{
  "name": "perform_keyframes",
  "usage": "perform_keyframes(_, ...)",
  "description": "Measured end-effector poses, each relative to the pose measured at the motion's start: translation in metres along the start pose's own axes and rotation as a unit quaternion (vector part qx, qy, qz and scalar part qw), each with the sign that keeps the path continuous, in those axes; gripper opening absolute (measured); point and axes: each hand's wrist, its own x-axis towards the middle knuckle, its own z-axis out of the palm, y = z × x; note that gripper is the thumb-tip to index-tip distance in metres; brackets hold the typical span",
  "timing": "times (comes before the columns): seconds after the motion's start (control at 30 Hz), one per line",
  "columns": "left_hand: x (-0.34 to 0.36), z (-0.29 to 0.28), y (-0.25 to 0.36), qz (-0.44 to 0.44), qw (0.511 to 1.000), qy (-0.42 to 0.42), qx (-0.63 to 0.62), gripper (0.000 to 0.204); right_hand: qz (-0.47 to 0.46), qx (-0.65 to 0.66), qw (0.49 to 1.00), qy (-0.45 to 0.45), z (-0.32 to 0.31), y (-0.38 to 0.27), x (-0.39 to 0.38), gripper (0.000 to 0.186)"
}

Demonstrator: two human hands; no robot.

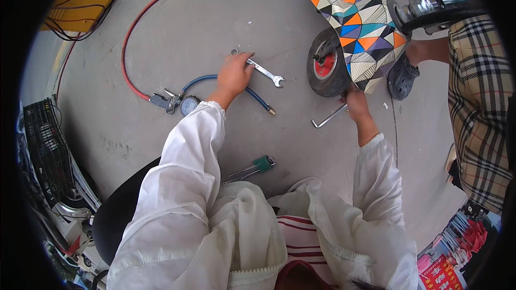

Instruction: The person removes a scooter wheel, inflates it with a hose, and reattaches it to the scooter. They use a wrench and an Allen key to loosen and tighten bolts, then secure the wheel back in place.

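A silver combination wrench (265,72) lies slanted over the grey floor, under the fingers of my left hand (235,77). Those fingers are closed around its shaft near the ring end, and its open jaw points right. My right hand (357,106) is closed beside the lower edge of a black tyre (319,87) with a red hub. From that hand the long arm of an L-shaped hex key (329,117) sticks out to the left; the fingertips are partly hidden. Above is the colourful patterned shell (365,32) of a small wheeled scooter.
A tyre inflator gauge (190,105) with a blue hose joins a red air hose (126,48). A green-holder hex key set (262,164) lies near my knees. Another person's leg and dark clog (402,78) are at right. A yellow box (88,0) stands far left.
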Motion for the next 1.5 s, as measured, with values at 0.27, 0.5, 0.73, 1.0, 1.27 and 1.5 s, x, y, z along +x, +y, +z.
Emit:
perform_keyframes(0.27, -0.051, 0.012, 0.005, 0.21, 0.931, -0.174, 0.244, 0.054, -0.078, -0.384, 0.904, -0.173, -0.036, 0.043, -0.115, 0.034)
perform_keyframes(0.5, -0.099, 0.032, 0.013, 0.253, 0.874, -0.306, 0.28, 0.025, -0.061, -0.422, 0.896, -0.128, -0.091, 0.093, -0.16, 0.033)
perform_keyframes(0.73, -0.112, 0.033, 0.05, 0.214, 0.83, -0.4, 0.324, 0.029, -0.11, -0.284, 0.95, 0.065, -0.087, 0.115, -0.137, 0.033)
perform_keyframes(1.0, -0.008, -0.009, 0.106, 0.234, 0.929, -0.205, 0.199, 0.041, -0.149, -0.2, 0.968, 0.042, -0.063, 0.097, -0.123, 0.033)
perform_keyframes(1.27, 0.051, -0.013, 0.148, 0.09, 0.957, -0.231, 0.149, 0.033, -0.097, -0.107, 0.981, 0.133, -0.082, 0.131, -0.137, 0.031)
perform_keyframes(1.5, 0.099, 0.034, 0.114, 0.223, 0.882, -0.375, 0.178, 0.029, 0.085, 0.267, 0.833, 0.478, -0.035, 0.234, -0.276, 0.025)
